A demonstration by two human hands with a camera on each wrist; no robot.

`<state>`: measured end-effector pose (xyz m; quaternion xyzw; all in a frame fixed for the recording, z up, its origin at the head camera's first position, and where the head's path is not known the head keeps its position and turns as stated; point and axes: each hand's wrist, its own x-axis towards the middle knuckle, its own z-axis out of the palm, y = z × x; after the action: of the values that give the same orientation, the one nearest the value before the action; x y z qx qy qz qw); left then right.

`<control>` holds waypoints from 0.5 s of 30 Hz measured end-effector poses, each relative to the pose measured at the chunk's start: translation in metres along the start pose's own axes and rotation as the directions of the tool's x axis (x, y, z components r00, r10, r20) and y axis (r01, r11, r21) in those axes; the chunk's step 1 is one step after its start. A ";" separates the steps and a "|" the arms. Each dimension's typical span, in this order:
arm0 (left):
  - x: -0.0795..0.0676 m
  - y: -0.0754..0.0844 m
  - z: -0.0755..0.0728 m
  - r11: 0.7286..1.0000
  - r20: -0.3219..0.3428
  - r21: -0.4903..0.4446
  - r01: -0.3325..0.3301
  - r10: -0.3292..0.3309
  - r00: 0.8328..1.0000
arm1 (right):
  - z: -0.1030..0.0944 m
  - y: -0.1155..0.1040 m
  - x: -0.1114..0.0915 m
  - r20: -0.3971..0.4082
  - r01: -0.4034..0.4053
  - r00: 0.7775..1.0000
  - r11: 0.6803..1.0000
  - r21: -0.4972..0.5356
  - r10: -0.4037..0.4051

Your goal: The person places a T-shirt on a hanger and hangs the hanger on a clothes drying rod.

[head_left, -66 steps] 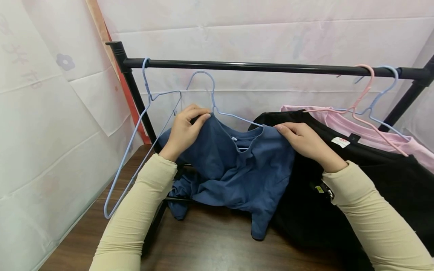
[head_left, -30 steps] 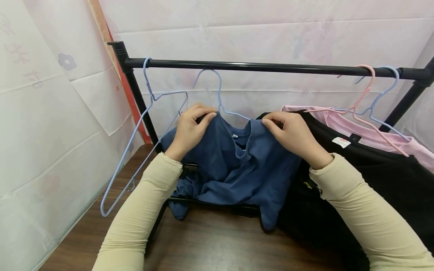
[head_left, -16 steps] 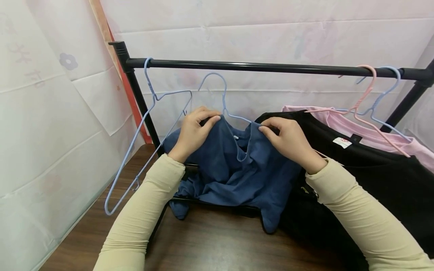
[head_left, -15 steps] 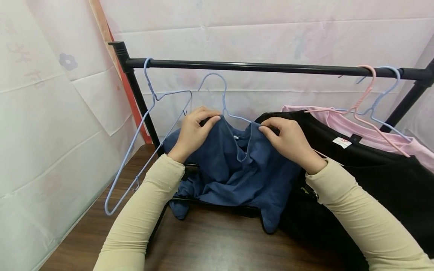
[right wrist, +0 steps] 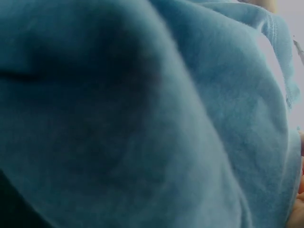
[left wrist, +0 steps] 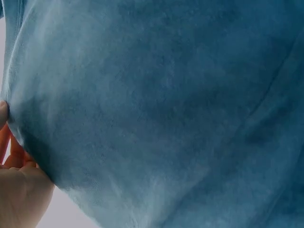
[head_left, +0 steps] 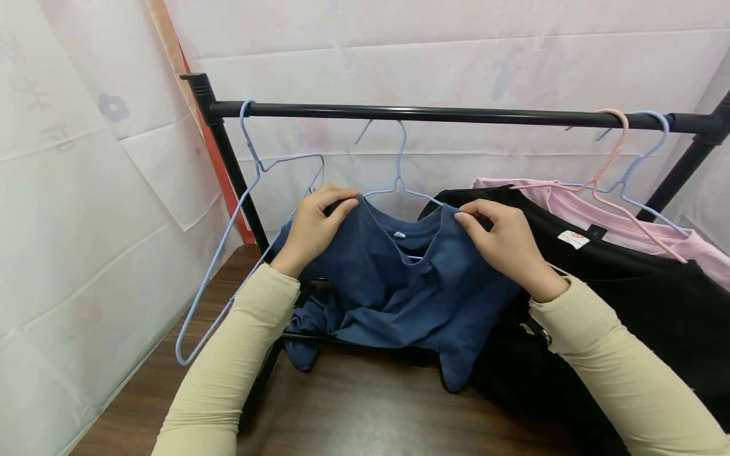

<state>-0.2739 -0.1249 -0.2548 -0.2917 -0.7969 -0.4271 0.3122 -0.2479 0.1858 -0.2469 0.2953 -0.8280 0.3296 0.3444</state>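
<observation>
A blue shirt [head_left: 393, 285] hangs in front of me with a light blue wire hanger [head_left: 398, 171] inside it. The hanger's hook stands at the height of the black rail; whether it rests on the rail I cannot tell. My left hand [head_left: 313, 225] pinches the shirt's shoulder beside the left side of the neckline. On the other side, my right hand [head_left: 507, 240] pinches the opposite shoulder between thumb and fingers. Both wrist views are mostly filled by blue cloth, with part of the left hand [left wrist: 23, 190] at the edge. The hanger's arms are largely hidden under the fabric.
A black rail [head_left: 353, 112] crosses the view. From its left end hangs a bare blue hanger [head_left: 228, 234]. At right hang a black garment [head_left: 616, 297] on a pink hanger [head_left: 613, 152] and a pink garment [head_left: 576, 206]. Below lies a brown wooden tabletop [head_left: 365, 405].
The hands drew together, then spread apart again, widening the shirt's neckline. The hanger has shifted right and now sits centred in the neck, with both its arms showing.
</observation>
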 end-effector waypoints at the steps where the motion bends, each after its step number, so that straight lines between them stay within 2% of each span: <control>1: -0.001 -0.001 -0.001 1.000 0.000 0.004 0.005 -0.005 1.000 | -0.001 0.001 -0.001 -0.007 -0.008 1.000 1.000 -0.001 0.008; 10: -0.007 -0.010 -0.007 0.999 -0.002 0.031 0.044 -0.044 0.999 | -0.013 0.008 -0.010 -0.022 -0.064 0.998 0.998 -0.004 0.064; 15: -0.008 -0.012 -0.007 0.999 -0.023 0.048 0.017 -0.016 1.000 | -0.016 0.008 -0.012 0.005 -0.075 0.997 0.997 -0.010 0.075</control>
<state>-0.2757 -0.1381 -0.2634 -0.2727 -0.8058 -0.4136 0.3244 -0.2407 0.2058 -0.2498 0.2631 -0.8410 0.3375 0.3311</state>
